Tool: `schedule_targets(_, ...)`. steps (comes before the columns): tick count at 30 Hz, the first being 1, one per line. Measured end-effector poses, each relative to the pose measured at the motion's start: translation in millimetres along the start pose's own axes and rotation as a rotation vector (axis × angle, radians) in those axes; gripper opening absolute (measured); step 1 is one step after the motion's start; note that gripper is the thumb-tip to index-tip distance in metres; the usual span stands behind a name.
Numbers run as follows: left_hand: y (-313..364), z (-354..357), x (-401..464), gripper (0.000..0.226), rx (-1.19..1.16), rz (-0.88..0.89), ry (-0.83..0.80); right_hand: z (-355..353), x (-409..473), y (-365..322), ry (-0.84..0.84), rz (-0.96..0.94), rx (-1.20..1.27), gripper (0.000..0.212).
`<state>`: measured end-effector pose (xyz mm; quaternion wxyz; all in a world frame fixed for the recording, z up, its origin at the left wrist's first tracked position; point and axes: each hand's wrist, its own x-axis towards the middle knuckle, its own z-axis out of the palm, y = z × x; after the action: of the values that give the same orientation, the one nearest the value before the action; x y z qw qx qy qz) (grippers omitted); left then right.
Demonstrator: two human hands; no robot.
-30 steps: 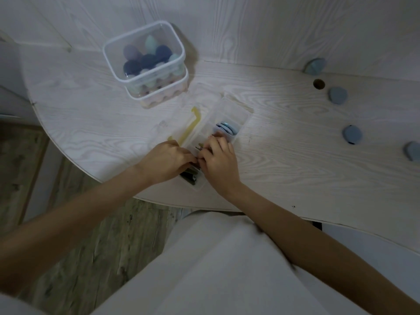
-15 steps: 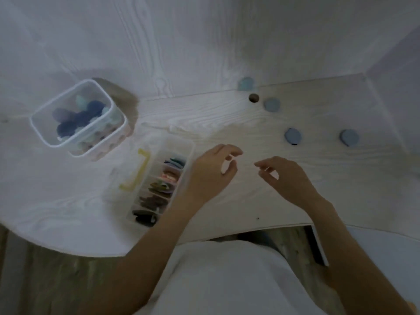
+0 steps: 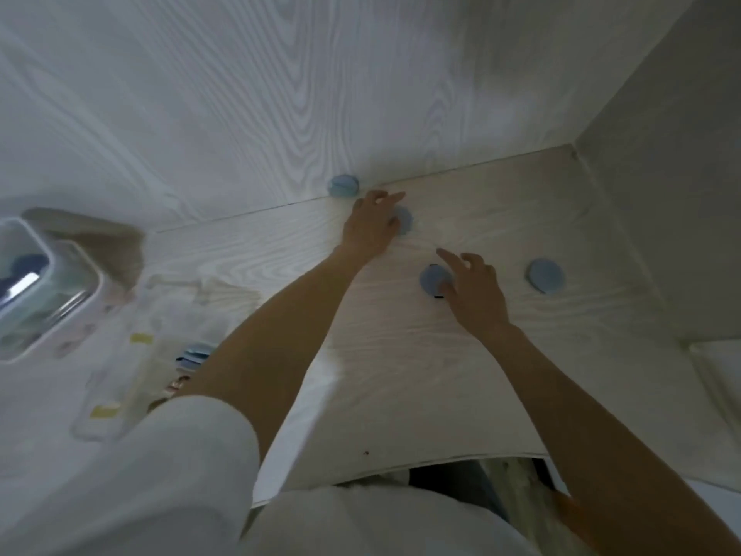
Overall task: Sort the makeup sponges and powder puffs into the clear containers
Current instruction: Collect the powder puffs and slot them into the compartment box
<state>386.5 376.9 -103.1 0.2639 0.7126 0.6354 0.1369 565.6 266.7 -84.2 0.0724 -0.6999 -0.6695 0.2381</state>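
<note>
Several round blue powder puffs lie on the pale wooden desk (image 3: 385, 387). One puff (image 3: 343, 185) leans at the back wall. My left hand (image 3: 371, 226) rests over a second puff (image 3: 404, 219), fingers spread on it. My right hand (image 3: 475, 292) has its fingers apart, fingertips on a third puff (image 3: 432, 279). A fourth puff (image 3: 545, 276) lies free to the right. The flat clear divided container (image 3: 192, 355) with puffs in its slots sits at the left, partly hidden by my left arm. A clear tub (image 3: 44, 298) of sponges stands at the far left.
The white wood-grain back wall (image 3: 280, 94) and a grey side wall (image 3: 673, 194) close the desk's far and right sides. The desk's front edge curves near my body, with floor showing below at the right.
Both hands have left the divided container and reached forward and right to the loose puffs. The view has swung right, pushing the containers to the left edge.
</note>
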Motion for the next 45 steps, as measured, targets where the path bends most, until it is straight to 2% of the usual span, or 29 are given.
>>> schedule_targets(3,1,16,3,0.051,0.035,0.005,0.002,7,8,-2,-0.054,-0.097,-0.160,0.046)
schedule_targets(5,-1,23,1,0.050,0.018,-0.023,0.024,11,9,-1,-0.045,-0.123,-0.122,0.044)
schedule_targets(7,1,20,-4,0.043,-0.075,-0.112,0.042,11,9,-2,-0.031,-0.071,-0.026,0.043)
schedule_targets(9,9,7,-21,0.032,-0.243,-0.176,0.100,5,2,-7,0.013,-0.037,0.081,0.037)
schedule_targets(12,23,-35,-76,0.025,-0.672,-0.164,0.223,-11,-24,-17,0.120,-0.075,0.290,0.019)
schedule_targets(15,10,-86,-153,0.024,-0.827,-0.080,0.263,-17,-61,-36,0.062,-0.090,0.579,0.017)
schedule_targets(19,-54,-125,-234,0.026,-0.619,-0.121,0.270,6,-82,-70,-0.092,-0.026,0.737,0.018)
schedule_targets(22,-103,-142,-267,0.026,-0.390,-0.193,0.326,30,-82,-110,-0.170,-0.035,0.705,0.019)
schedule_targets(25,-133,-150,-276,0.017,-0.182,-0.177,0.363,48,-79,-150,-0.214,-0.142,0.611,0.021)
schedule_targets(28,-155,-155,-269,0.015,-0.052,-0.053,0.350,61,-79,-194,-0.242,-0.261,0.549,0.020)
schedule_targets(33,-179,-153,-248,0.019,0.168,0.226,0.182,66,-73,-242,-0.131,-0.337,0.545,0.018)
schedule_targets(40,-193,-139,-245,0.013,0.257,0.297,0.187,76,-72,-254,-0.040,-0.293,0.485,0.018)
schedule_targets(45,-198,-139,-243,0.012,0.314,0.269,0.125,84,-74,-261,0.018,-0.313,0.436,0.018)
